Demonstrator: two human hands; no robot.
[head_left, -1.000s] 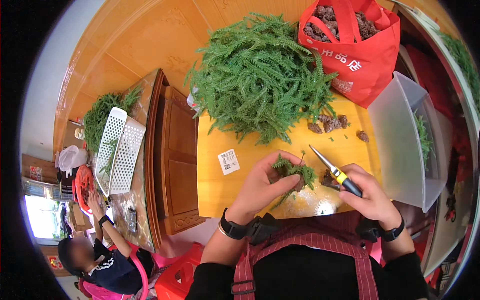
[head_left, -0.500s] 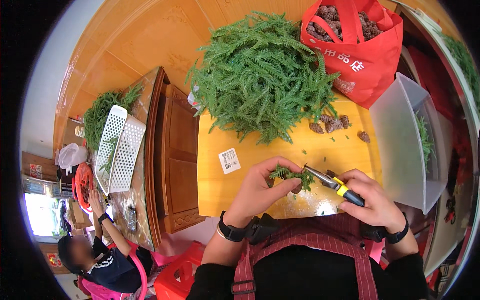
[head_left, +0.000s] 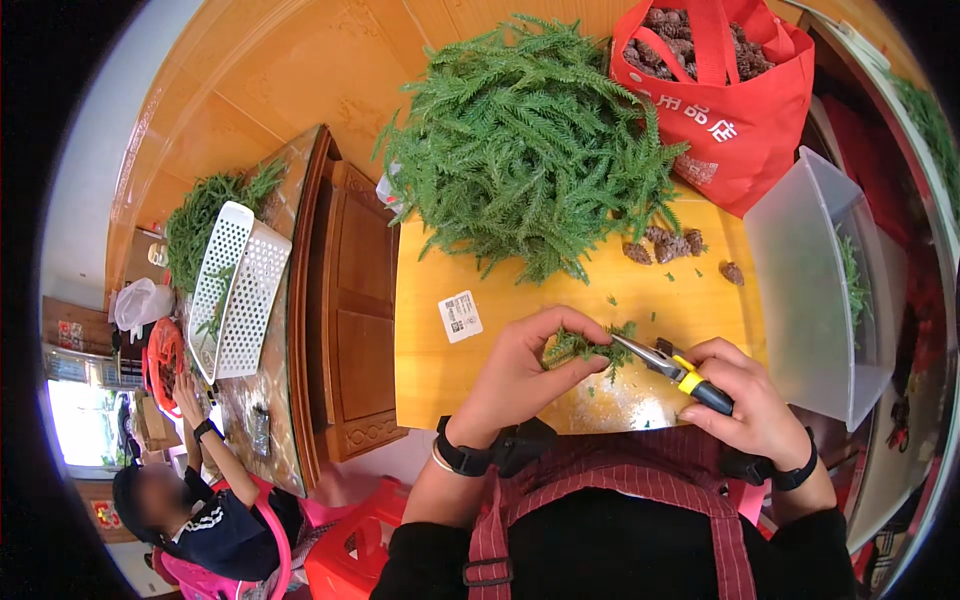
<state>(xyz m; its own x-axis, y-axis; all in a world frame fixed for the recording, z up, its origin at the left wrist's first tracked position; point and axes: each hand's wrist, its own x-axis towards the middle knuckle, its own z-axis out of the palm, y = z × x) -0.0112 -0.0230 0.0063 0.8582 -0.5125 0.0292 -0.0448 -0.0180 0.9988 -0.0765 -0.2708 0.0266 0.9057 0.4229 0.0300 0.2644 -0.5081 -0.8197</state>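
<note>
Between thumb and fingers, my left hand pinches a small green sprig with feathery needles. My right hand is wrapped around the yellow and black handles of needle-nose pliers. The pliers point left, their narrow jaws at the sprig beside my left fingertips. Whether the tips grip part of it I cannot tell. Tiny green clippings lie on the yellow table around my hands. Beyond them sits a large heap of green branches, with several loose pinecones at its right edge.
A red bag full of pinecones stands at the back right. A translucent plastic bin stands along the table's right side. A white label card lies on the left. Farther left, a co-worker sits by a table with a white perforated basket.
The sprig has turned in my left fingers, and more of its needles show by the plier tips. Both hands stay nearly in place. The view has shifted slightly.
</note>
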